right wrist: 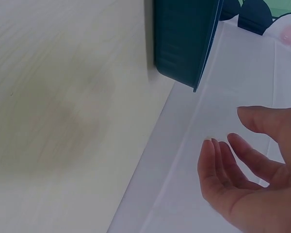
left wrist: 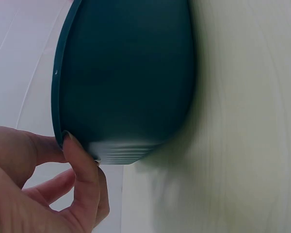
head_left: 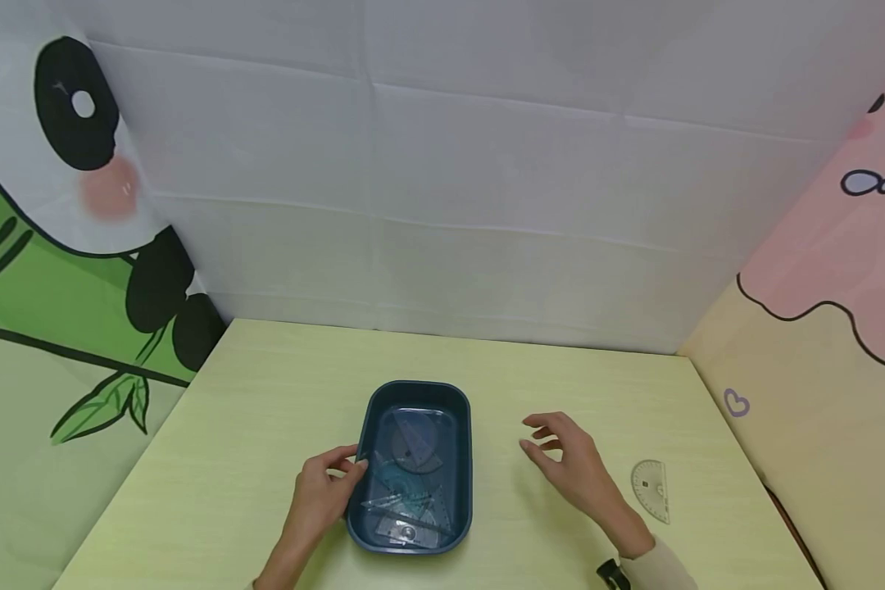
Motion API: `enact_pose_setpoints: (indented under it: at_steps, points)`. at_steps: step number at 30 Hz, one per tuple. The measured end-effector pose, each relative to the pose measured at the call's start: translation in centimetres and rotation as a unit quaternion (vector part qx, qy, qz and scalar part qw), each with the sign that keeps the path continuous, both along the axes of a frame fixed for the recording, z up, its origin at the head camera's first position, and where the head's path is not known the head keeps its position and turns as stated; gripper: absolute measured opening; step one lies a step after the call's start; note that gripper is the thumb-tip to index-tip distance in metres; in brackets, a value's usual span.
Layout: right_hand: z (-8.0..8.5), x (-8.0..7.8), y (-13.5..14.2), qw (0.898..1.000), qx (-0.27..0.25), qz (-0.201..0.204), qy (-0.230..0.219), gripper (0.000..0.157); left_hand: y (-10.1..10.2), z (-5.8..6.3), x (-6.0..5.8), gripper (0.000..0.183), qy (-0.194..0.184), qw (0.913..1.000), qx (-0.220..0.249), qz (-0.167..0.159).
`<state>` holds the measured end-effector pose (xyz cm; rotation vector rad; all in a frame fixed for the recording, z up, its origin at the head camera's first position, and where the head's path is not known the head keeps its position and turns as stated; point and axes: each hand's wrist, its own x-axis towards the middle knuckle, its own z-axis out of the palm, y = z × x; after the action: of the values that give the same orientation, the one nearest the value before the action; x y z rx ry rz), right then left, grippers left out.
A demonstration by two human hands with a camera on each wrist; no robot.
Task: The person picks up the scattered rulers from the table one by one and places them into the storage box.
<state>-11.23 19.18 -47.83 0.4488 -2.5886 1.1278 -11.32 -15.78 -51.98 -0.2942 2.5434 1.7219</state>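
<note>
A dark blue plastic tray [head_left: 466, 459] with rounded corners stands on the table, seen from outside in both wrist views. Inside lie several clear drawing tools: a set square with a round protractor [head_left: 416, 447] at the far end, a bluish piece [head_left: 401, 483] in the middle, and overlapping clear pieces [head_left: 413, 528] at the near end. My left hand [head_left: 323, 492] pinches the tray's left rim between thumb and fingers. To the right of the tray, my right hand [head_left: 577, 467] hovers with fingers loosely bent and nothing in them. A clear half-round protractor [head_left: 651, 490] lies right of that hand.
The pale yellow table [head_left: 280, 385] ends at a white cloth backdrop [head_left: 442, 262]. Printed side panels stand at the left, with a green and black drawing [head_left: 81, 287], and at the right, with a pink one [head_left: 841, 246]. A black band [head_left: 614, 575] circles the right wrist.
</note>
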Motion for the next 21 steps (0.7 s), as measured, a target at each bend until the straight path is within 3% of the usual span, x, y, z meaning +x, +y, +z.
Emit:
enact_pose_setpoints:
  at_steps: [21]
  points:
    - [-0.5, 0.2, 3.2, 0.999, 0.031, -0.035, 0.017, 0.030, 0.2, 0.0, 0.0, 0.033, 0.003, 1.0000, -0.003, 0.005]
